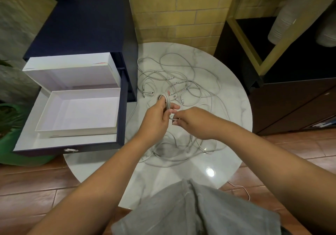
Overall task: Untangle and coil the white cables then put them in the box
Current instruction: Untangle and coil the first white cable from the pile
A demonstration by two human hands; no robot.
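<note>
Two hands: left hand [154,120] fingers [172,106] hold cable coil [166,100]; right hand [195,123] fingers [181,115] pinch cable end [172,119].

Worktop [181,176]: glossy marble-look, glare spot. Cables [181,74]: smooth white plastic. Box [76,132]: matt white card. Case [81,25]: matt navy, fine-textured; shiny metal pull [71,150]. Wall [181,16]: rough brick.
</note>
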